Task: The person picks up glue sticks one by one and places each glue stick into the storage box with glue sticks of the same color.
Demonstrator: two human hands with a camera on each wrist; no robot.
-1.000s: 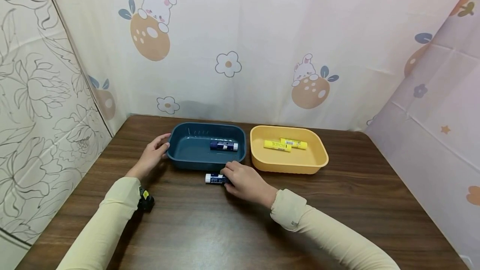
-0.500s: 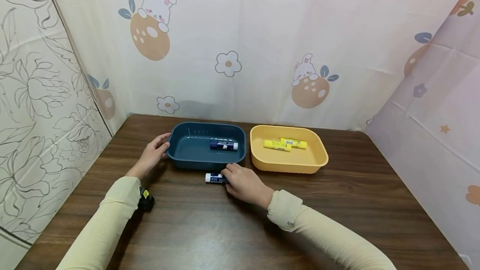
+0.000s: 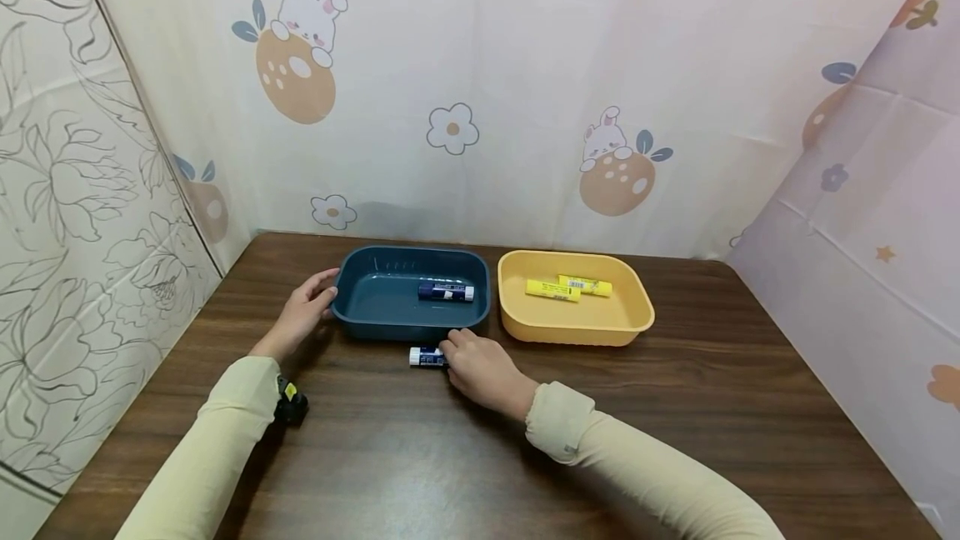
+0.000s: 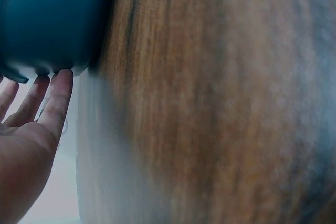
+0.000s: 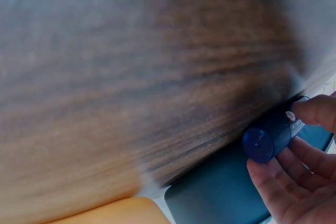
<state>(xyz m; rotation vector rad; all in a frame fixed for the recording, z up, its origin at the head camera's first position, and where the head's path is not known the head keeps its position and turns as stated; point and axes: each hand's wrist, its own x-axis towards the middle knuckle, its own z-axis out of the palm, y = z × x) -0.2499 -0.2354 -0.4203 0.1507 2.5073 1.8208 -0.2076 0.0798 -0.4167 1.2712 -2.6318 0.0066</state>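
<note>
My right hand [image 3: 486,369] pinches a dark blue glue stick [image 3: 427,357] with a white cap, just in front of the blue tray [image 3: 405,329]. In the right wrist view the blue base end of this glue stick [image 5: 261,142] shows between thumb and fingers. My left hand [image 3: 300,315] rests its fingertips on the left end of the blue tray; in the left wrist view those fingers [image 4: 58,100] are nearly straight against the tray's outer wall [image 4: 52,24]. Inside the blue tray lies another dark blue glue stick [image 3: 446,292].
A yellow tray [image 3: 577,333] stands right of the blue one, holding two yellow glue sticks, one in front [image 3: 552,290] and one behind [image 3: 585,286]. Both trays are on a brown wooden table [image 3: 675,407]. A printed curtain [image 3: 480,65] hangs behind.
The view has shifted slightly. My right forearm and wrist have moved a little to the left, while the right hand stays at the glue stick. My left hand keeps its place at the blue tray.
</note>
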